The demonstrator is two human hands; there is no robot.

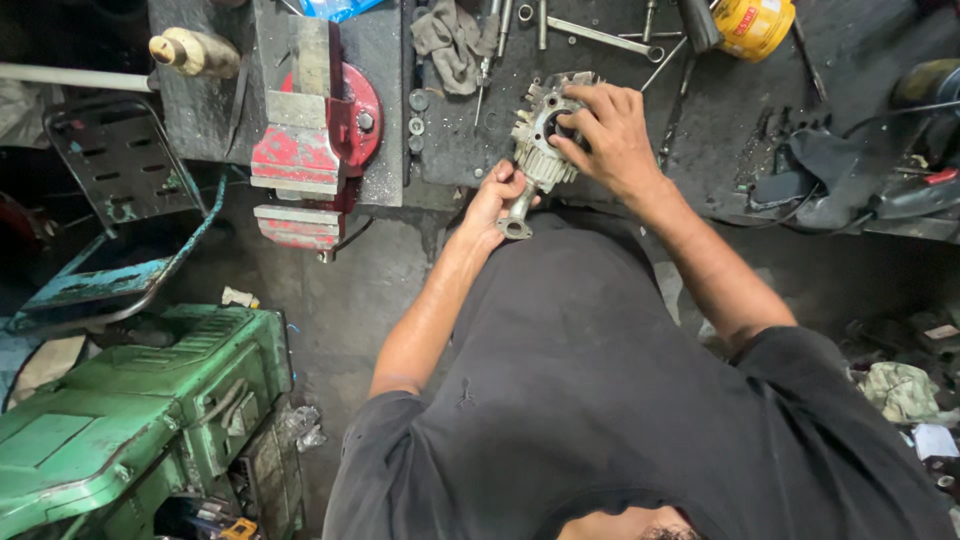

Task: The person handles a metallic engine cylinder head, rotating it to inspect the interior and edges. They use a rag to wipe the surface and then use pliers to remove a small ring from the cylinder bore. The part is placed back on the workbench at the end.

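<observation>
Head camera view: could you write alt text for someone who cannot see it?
Seen from above, a person in a dark shirt holds a finned metal engine part at the edge of a workbench: the left hand grips its connecting rod, the right hand rests on top. A red bench vise, wrenches and a rag lie nearby.

Red bench vise (312, 150) bolted at the edge of my dark workbench (860, 60). Grey rag (452, 38) and a wrench (600, 38) lie up top, yellow can (752, 25) beside them. Three washers (417, 122) in a row near the vise. Green machine (140, 420) on the floor, blue metal chair frame (120, 220) above it.
</observation>
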